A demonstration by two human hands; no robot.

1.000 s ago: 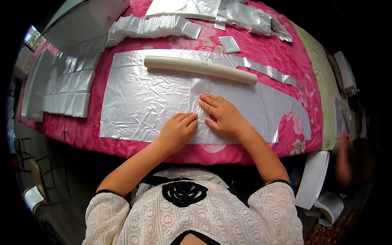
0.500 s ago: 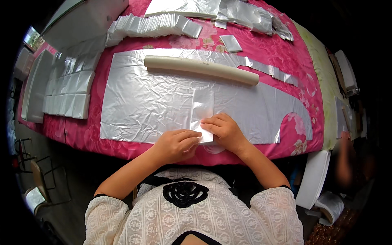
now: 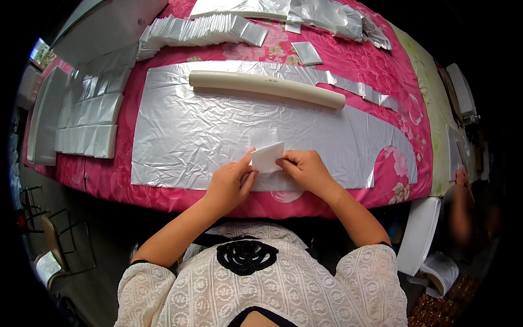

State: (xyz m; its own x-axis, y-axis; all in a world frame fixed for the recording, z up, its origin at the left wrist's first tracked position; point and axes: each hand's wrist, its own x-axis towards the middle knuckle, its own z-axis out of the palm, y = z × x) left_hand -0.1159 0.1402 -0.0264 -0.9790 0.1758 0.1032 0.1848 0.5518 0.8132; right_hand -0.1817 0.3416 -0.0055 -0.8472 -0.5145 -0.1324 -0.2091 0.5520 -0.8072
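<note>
Folded white sheet [image 3: 267, 157], gripped.
We find left hand [image 3: 231, 177] and right hand [image 3: 306, 169] fingers [image 3: 291, 158] pinching its edges; uneven pull, we judge, could skew folds.

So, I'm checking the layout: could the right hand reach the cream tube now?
Probably yes: only silvery sheet seems to lie between the right hand and the cream tube, though that hand holds a folded white piece.
</note>
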